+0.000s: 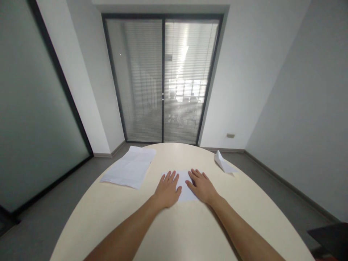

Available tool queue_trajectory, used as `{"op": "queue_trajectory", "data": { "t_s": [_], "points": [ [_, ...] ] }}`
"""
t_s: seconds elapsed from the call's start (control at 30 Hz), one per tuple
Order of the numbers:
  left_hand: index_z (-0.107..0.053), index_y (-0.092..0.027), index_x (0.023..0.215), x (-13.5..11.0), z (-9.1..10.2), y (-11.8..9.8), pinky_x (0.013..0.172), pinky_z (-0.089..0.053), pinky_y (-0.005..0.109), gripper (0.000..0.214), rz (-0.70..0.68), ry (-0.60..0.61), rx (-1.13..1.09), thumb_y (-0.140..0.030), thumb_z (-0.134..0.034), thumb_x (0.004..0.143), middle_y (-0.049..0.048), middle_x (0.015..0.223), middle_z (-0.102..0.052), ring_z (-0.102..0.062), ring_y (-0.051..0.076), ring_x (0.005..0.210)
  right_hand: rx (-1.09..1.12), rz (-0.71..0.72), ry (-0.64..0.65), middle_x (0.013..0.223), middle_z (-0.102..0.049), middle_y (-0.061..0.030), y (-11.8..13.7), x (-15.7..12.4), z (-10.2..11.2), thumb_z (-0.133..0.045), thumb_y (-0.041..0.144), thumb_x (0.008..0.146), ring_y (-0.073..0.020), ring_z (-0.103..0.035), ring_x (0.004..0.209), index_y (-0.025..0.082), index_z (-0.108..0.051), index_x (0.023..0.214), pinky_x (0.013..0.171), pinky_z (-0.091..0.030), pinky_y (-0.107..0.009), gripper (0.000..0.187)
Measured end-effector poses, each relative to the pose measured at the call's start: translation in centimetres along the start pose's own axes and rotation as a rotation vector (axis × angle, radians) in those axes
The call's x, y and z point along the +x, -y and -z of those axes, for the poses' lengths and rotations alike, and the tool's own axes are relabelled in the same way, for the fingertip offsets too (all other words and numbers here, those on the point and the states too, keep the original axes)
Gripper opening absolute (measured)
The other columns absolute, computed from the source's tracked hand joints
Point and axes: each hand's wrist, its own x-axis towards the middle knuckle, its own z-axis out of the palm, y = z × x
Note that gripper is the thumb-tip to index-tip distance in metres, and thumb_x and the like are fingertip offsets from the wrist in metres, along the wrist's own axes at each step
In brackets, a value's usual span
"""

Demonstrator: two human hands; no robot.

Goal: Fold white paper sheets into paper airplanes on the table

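Note:
A small sheet of white paper (185, 192) lies flat on the table in front of me. My left hand (167, 190) rests palm down over its left side, fingers stretched out. Over the right side lies my right hand (201, 185), also palm down with the fingers apart. Both hands hide parts of the sheet's left and right edges. Neither hand grips anything.
The round cream table (174, 232) fills the lower view. Larger white sheets (130, 166) lie at its back left. A folded piece of white paper (223, 163) stands partly raised near the right edge. Beyond is a glass door (163, 83) with blinds.

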Motion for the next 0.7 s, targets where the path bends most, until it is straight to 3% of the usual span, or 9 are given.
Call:
{"op": "queue_trajectory", "data": {
  "t_s": [0.1, 0.2, 0.33, 0.43, 0.53, 0.7],
  "points": [
    [-0.042, -0.019, 0.148, 0.1, -0.1, 0.3, 0.121, -0.017, 0.054, 0.058, 0.046, -0.028, 0.018, -0.039, -0.041, 0.094, 0.0114, 0.158, -0.034, -0.024, 0.031, 0.149, 0.028, 0.095, -0.095, 0.145, -0.053, -0.0126, -0.2, 0.1, 0.4, -0.046, 0.038, 0.097, -0.0293, -0.045, 0.137, 0.020, -0.061, 0.133, 0.117, -0.026, -0.051, 0.043],
    [-0.043, -0.017, 0.148, 0.2, -0.1, 0.7, 0.120, -0.017, 0.055, 0.058, 0.072, -0.045, 0.030, -0.038, -0.042, 0.094, 0.0140, 0.157, -0.035, -0.025, 0.033, 0.148, 0.125, 0.158, -0.039, 0.145, -0.053, -0.0122, -0.5, 0.1, 0.3, -0.042, 0.041, 0.099, -0.0267, -0.046, 0.137, 0.019, -0.060, 0.135, 0.116, -0.032, -0.047, 0.046],
    [-0.044, -0.026, 0.148, 0.2, 0.2, 0.7, 0.119, -0.017, 0.057, 0.055, 0.047, -0.045, 0.020, -0.036, -0.043, 0.094, 0.0092, 0.159, -0.033, -0.024, 0.033, 0.148, 0.100, 0.066, 0.063, 0.154, -0.040, -0.0126, -0.4, 0.0, -0.2, -0.039, 0.045, 0.099, -0.0299, -0.033, 0.145, 0.018, -0.047, 0.146, 0.117, -0.026, -0.054, 0.054],
    [-0.045, -0.031, 0.146, 0.0, 0.8, 0.5, 0.119, -0.018, 0.057, 0.052, -0.043, 0.002, -0.004, -0.032, -0.041, 0.095, 0.0051, 0.160, -0.032, -0.026, 0.031, 0.148, 0.049, -0.002, 0.066, 0.156, -0.037, -0.0125, 0.1, -0.1, -0.1, -0.039, 0.045, 0.099, -0.0312, -0.030, 0.146, 0.017, -0.044, 0.148, 0.117, -0.022, -0.058, 0.056],
    [-0.046, -0.032, 0.146, -0.1, 1.3, 0.2, 0.119, -0.019, 0.059, 0.051, -0.085, 0.045, -0.001, -0.034, -0.042, 0.094, 0.0040, 0.158, -0.036, -0.027, 0.030, 0.147, -0.002, -0.041, 0.030, 0.154, -0.041, -0.0119, 0.2, -0.1, 0.3, -0.040, 0.043, 0.099, -0.0334, -0.034, 0.144, 0.019, -0.049, 0.144, 0.115, -0.024, -0.060, 0.053],
    [-0.047, -0.030, 0.145, -0.1, 1.3, -0.3, 0.117, -0.019, 0.064, 0.053, -0.012, 0.035, 0.053, -0.036, -0.044, 0.093, 0.0048, 0.157, -0.037, -0.027, 0.036, 0.146, -0.040, -0.019, -0.111, 0.144, -0.055, -0.0120, -0.3, 0.2, 0.7, -0.044, 0.033, 0.097, -0.0332, -0.044, 0.136, 0.021, -0.065, 0.128, 0.115, -0.027, -0.057, 0.040]
  ]
}}
